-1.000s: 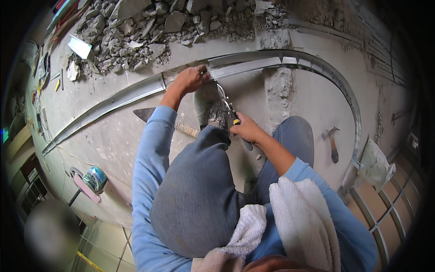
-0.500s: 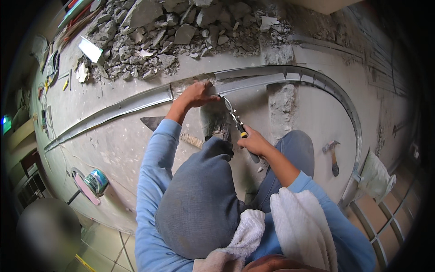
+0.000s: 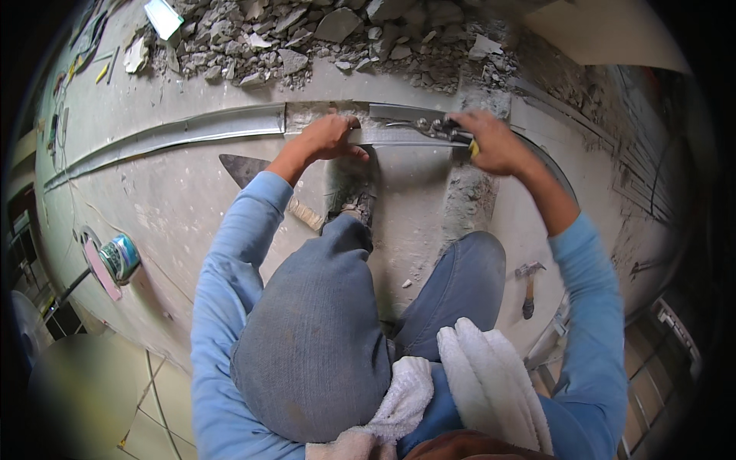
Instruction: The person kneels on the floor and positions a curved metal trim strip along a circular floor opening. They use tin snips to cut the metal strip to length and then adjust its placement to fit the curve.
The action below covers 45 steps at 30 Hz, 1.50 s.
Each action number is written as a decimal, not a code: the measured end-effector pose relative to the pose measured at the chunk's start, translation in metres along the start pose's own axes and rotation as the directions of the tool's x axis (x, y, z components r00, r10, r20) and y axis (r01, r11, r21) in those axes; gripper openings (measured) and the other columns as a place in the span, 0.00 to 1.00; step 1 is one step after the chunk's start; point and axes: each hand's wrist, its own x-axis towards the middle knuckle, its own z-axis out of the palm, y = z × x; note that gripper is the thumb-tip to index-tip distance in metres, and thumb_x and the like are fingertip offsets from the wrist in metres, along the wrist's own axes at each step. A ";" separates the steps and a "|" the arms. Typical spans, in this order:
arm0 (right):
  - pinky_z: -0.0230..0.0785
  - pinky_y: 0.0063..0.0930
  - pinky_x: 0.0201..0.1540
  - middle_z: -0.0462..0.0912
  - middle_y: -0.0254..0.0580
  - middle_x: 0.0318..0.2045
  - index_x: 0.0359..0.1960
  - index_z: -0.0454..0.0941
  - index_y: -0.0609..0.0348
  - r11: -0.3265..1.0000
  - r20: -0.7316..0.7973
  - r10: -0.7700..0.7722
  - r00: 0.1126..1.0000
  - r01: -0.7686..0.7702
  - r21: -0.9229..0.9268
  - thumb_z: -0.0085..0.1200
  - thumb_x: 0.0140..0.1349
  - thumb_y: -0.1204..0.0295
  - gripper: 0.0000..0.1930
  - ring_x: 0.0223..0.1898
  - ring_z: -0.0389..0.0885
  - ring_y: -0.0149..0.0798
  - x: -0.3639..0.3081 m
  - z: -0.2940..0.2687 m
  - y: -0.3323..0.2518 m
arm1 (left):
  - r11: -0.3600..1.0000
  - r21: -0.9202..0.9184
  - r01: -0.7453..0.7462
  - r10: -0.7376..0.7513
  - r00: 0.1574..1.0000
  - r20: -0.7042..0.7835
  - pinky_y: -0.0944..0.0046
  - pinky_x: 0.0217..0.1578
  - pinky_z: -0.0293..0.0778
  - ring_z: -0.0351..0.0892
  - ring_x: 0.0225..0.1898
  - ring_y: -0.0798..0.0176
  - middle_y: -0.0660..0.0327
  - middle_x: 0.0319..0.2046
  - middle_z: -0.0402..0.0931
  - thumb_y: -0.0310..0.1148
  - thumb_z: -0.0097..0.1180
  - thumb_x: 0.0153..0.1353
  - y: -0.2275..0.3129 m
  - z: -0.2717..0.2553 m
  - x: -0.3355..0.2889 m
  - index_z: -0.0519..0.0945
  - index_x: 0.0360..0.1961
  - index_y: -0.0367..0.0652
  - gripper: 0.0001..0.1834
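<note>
My right hand (image 3: pixel 494 142) is closed round the handles of the metal snips (image 3: pixel 438 130); fingers wrapped, grip mostly hidden by my knuckles, a bit of yellow showing. Snips lie across the bent metal strip (image 3: pixel 399 138), blades pointing left; can't tell if they touch it. My left hand (image 3: pixel 328 139) is at the strip's left end, thumb and forefinger spread apart; can't tell if they pinch the metal. Strip is thin, grey, shiny; my right hand and forearm cover part of its curve. Second metal strip (image 3: pixel 169 146), long channel shape, left of my left hand, far end thin and hard to make out.

Trowel (image 3: pixel 241 169): dark pointed blade, wrapped handle, partly behind my left forearm. Hammer (image 3: pixel 529 291) beyond my right knee, wooden handle. Rubble (image 3: pixel 333 34) up top: jagged grey chunks, cut off by the frame. Blue-green can (image 3: pixel 119 257) at left, beside a pink oval thing (image 3: pixel 101 270); can't see what's inside. White towel (image 3: pixel 491 376) on me, fluffy, partly cut off below.
</note>
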 end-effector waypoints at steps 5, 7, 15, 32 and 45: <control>0.68 0.44 0.65 0.75 0.50 0.57 0.68 0.72 0.47 0.929 0.207 -0.159 0.965 0.218 -0.300 0.54 0.52 0.81 0.37 0.61 0.73 0.54 0.079 -0.049 0.014 | 0.996 -0.054 -0.069 0.066 0.996 -0.063 0.45 0.47 0.78 0.82 0.47 0.36 0.44 0.43 0.83 0.49 0.71 0.54 -0.008 0.004 -0.001 0.79 0.51 0.41 0.30; 0.69 0.43 0.63 0.76 0.48 0.56 0.68 0.73 0.46 0.880 0.277 -0.202 0.939 0.298 -0.369 0.53 0.52 0.82 0.36 0.60 0.74 0.52 0.109 -0.053 0.016 | 0.990 -0.088 -0.106 0.094 0.987 -0.128 0.45 0.47 0.78 0.82 0.47 0.37 0.46 0.44 0.84 0.46 0.70 0.54 -0.010 0.006 -0.002 0.80 0.52 0.42 0.28; 0.71 0.44 0.60 0.78 0.48 0.50 0.66 0.76 0.46 0.717 0.521 -0.381 0.763 0.600 -0.354 0.57 0.50 0.79 0.35 0.58 0.76 0.53 0.197 -0.050 0.017 | 0.989 -0.128 -0.068 0.031 0.962 -0.270 0.46 0.47 0.79 0.83 0.48 0.41 0.51 0.46 0.84 0.31 0.59 0.57 -0.006 0.013 -0.004 0.83 0.51 0.46 0.18; 0.73 0.49 0.45 0.81 0.52 0.37 0.52 0.80 0.51 0.453 0.726 -0.468 0.504 0.842 -0.292 0.56 0.47 0.73 0.25 0.44 0.81 0.56 0.251 -0.087 -0.061 | 0.975 -0.216 -0.053 0.000 0.971 -0.239 0.48 0.54 0.77 0.82 0.52 0.43 0.49 0.48 0.84 0.26 0.67 0.46 0.006 0.016 -0.025 0.82 0.55 0.42 0.29; 0.76 0.48 0.50 0.85 0.54 0.43 0.54 0.82 0.54 0.436 0.760 -0.546 0.352 0.894 -0.101 0.52 0.49 0.77 0.26 0.48 0.83 0.56 0.276 -0.070 -0.065 | 0.978 -0.201 -0.052 0.006 0.975 -0.223 0.45 0.37 0.79 0.84 0.36 0.39 0.45 0.31 0.83 0.29 0.56 0.49 0.002 0.023 -0.011 0.84 0.45 0.46 0.19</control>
